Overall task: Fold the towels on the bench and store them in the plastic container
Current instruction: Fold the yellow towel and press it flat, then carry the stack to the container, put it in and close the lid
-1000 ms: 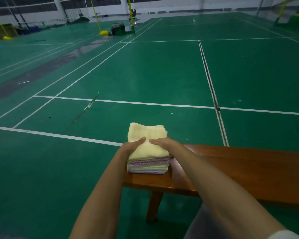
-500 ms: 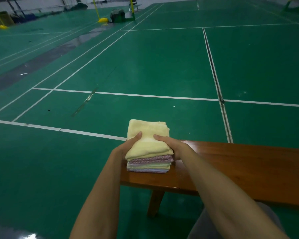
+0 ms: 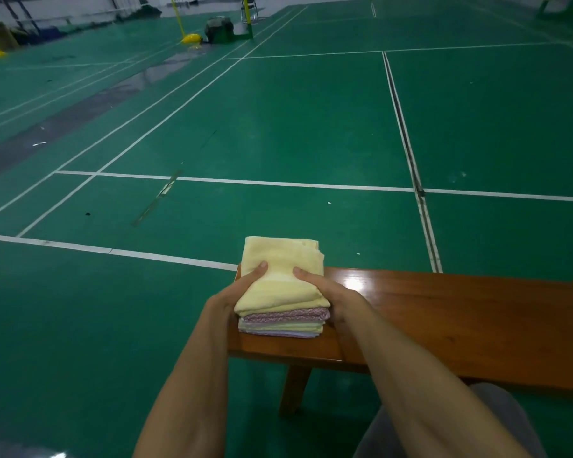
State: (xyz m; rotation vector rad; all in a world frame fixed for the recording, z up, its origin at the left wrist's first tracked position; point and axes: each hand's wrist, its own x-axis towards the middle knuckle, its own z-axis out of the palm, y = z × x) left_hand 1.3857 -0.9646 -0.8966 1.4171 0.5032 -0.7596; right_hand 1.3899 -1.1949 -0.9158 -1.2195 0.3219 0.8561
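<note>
A: Green court floor (image 3: 278, 127) with white lines fills the background; polished wooden surface (image 3: 460, 312) runs in from the right. Stack of folded towels (image 3: 283, 320) sits at its left end, near the front edge, yellow towel (image 3: 280, 279) on top, pink patterned and pale layers beneath.

B: Hands?

A: Left hand (image 3: 235, 292) cups the stack's left side, thumb over the top. Right hand (image 3: 325, 292) mirrors it on the right side. Thumbs lie on the yellow towel, slightly apart. Remaining fingers are hidden behind the stack's sides, so I cannot tell their curl; the thumbs suggest both hands clamp the stack from either side.

B: Plastic container?

A: Not in view. Folding looks finished; judged step: lift the stack for storing.

B: Notes on technique?

A: Squeeze evenly inward, get the fingers under the lowest layer, keep the thumbs pressing down so the yellow towel's loose far edge does not flop open. Lift level. Risk: lower layers slipping out if only the upper ones are gripped.
</note>
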